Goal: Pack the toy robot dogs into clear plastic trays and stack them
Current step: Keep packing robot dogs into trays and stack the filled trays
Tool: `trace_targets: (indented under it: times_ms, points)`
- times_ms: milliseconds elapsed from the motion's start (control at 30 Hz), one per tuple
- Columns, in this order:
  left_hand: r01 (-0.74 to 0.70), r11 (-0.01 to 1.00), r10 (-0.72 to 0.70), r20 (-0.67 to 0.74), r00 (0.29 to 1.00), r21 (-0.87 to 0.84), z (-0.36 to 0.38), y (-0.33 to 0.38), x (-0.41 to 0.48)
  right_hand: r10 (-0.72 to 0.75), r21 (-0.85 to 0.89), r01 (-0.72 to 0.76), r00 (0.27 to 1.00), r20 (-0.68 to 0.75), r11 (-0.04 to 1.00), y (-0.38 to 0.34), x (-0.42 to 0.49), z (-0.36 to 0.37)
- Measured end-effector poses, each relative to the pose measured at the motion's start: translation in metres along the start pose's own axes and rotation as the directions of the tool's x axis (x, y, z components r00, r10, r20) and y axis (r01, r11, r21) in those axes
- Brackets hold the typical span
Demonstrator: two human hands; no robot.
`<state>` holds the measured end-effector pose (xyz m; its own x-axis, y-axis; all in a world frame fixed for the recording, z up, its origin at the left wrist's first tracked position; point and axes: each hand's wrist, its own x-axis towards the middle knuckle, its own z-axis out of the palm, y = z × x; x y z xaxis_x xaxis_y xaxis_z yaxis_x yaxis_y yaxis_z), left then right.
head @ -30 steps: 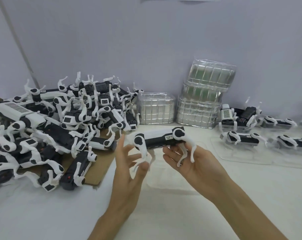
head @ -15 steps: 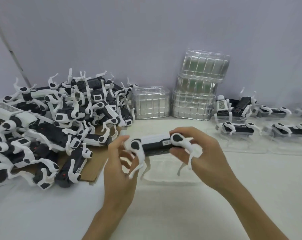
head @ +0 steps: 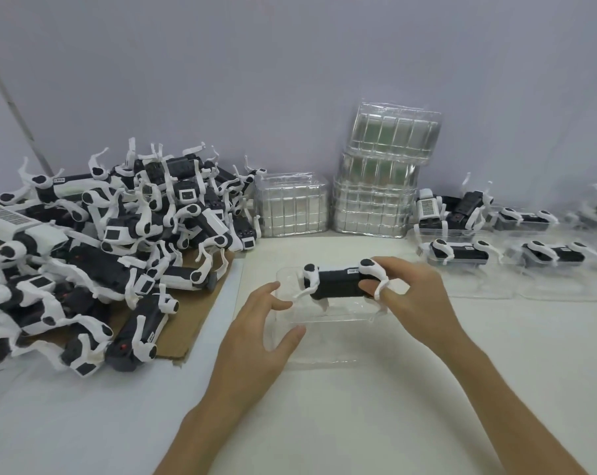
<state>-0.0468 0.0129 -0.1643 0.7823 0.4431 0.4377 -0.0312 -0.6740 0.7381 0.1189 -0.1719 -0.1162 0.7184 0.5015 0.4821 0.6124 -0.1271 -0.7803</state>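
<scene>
Now we see the right hand (head: pixel 413 296) with its fingers (head: pixel 370 285) curled around the rear end of a toy robot dog (head: pixel 338 284), holding it upright over a clear plastic tray (head: pixel 324 341) on the white counter (head: pixel 358 423). The left hand (head: pixel 256 330) holds nothing, its fingers spread loosely at the tray's left edge. To the left, a heap of loose dogs (head: pixel 101 241) spills over a cardboard sheet (head: pixel 191 320). Stacked empty trays (head: pixel 376 186) stand against the wall, and packed dogs (head: pixel 458 252) sit at far right.

White table (head: pixel 358 426) bears 1 cardboard sheet (head: pixel 191 320) (under piled dogs (head: pixel 119 234)), clear trays (head: pixel 324 351).
</scene>
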Motion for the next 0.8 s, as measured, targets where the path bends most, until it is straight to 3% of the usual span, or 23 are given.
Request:
trace_targets:
  times_ms: [233,367,800]
  points:
    - [0.043,0.991,-0.036,0.053,0.998,-0.128,-0.012,-0.001,0.005,0.055,0.130,-0.058,0.998,0.030,0.990,0.006,0.001,0.001]
    - [0.068,0.974,-0.043,0.120,0.992,-0.214,-0.019,0.002,0.007,0.034,0.120,-0.037,0.999,0.031,0.992,0.007,0.002,0.004]
    - [0.043,0.965,-0.003,0.155,0.988,-0.258,-0.025,0.002,0.007,0.085,0.153,-0.102,0.990,0.117,0.983,0.003,0.001,0.004]
